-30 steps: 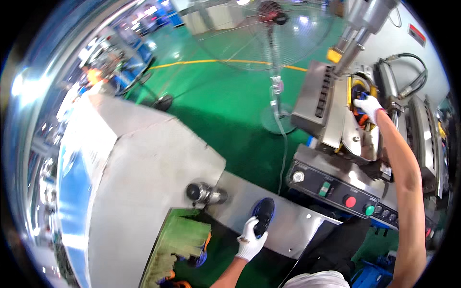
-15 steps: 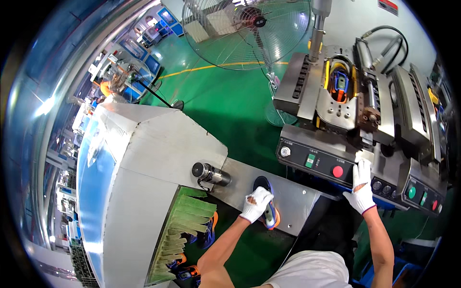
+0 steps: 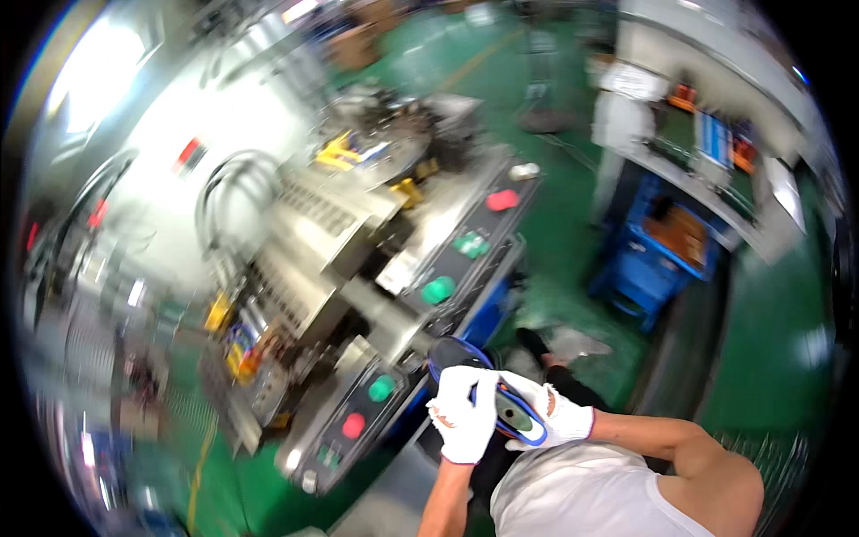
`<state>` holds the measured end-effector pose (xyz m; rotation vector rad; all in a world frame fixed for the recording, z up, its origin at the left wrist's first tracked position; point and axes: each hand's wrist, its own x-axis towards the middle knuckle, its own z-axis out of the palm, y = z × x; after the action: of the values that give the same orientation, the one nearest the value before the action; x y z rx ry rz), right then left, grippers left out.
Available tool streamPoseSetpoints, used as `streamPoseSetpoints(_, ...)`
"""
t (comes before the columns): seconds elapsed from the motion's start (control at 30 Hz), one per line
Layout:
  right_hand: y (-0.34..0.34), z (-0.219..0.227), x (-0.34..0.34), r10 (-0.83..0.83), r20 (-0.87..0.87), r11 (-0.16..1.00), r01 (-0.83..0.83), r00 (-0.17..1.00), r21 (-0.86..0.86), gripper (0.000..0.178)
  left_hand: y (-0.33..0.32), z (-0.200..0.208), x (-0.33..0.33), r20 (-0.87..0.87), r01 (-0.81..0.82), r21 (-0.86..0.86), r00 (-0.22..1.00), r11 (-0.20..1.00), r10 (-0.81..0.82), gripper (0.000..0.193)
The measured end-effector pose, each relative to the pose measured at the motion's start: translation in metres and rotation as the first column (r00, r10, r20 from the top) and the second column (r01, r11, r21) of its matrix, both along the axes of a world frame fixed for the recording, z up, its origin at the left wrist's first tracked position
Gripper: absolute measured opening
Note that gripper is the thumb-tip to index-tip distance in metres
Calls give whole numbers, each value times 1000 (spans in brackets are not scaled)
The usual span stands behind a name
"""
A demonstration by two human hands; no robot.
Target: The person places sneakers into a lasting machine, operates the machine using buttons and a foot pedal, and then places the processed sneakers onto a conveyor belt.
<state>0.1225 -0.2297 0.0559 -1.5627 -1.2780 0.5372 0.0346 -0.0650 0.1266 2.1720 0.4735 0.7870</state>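
A dark shoe (image 3: 516, 418) with blue edging is held up in front of my torso, its toe pointing away and to the left. My left hand (image 3: 465, 413), in a white glove, is closed on its left side near the middle. On the other side, my right hand (image 3: 565, 419), gloved the same way, grips the shoe by its opening. A green and pale inside shows between the two hands. The gloves hide much of the upper, and the fingertips are partly covered.
Just beyond my hands stands a shoe machine with a near control panel (image 3: 365, 404) and a farther one (image 3: 461, 246), both with red and green buttons. At right are a blue cart (image 3: 626, 268) and a bench (image 3: 738, 224) bearing trays. Motion blurs the surroundings.
My view has swung to the right. My left hand has lifted a shoe off the metal plate, and my right hand has left the control panel; both now hold a shoe.
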Motion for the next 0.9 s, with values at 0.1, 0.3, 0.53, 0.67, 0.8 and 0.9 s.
streamPoseSetpoints(0.1, -64, 1, 38, -432, -79, 886, 439, 898, 146, 102, -45, 36, 98, 100, 403, 40, 909, 914, -405, 34)
streamPoseSetpoints(0.3, -137, 17, 179, -781, -441, 291, 882, 443, 371, 58, -120, 55, 156, 126, 762, 220, 597, 609, -793, 70)
streamPoseSetpoints(0.53, -190, 36, 486, -995, -81, -80, 969, -62, 234, 86, -100, -60, 114, -70, 682, -172, 712, 711, -699, 55)
streamPoseSetpoints(0.67, -234, 32, 605, -919, 355, -213, 974, -172, -77, 93, -89, -115, 77, -227, 418, -367, 826, 831, -516, 48)
streamPoseSetpoints(0.8, -268, 38, 676, -931, 364, -44, 994, -5, -100, 79, -70, -116, 44, -341, 242, -192, 892, 951, -296, 44)
streamPoseSetpoints(0.9, -253, 18, 710, -849, 521, 96, 995, 88, -12, 82, -47, -121, 11, -370, 80, -187, 918, 979, -146, 44)
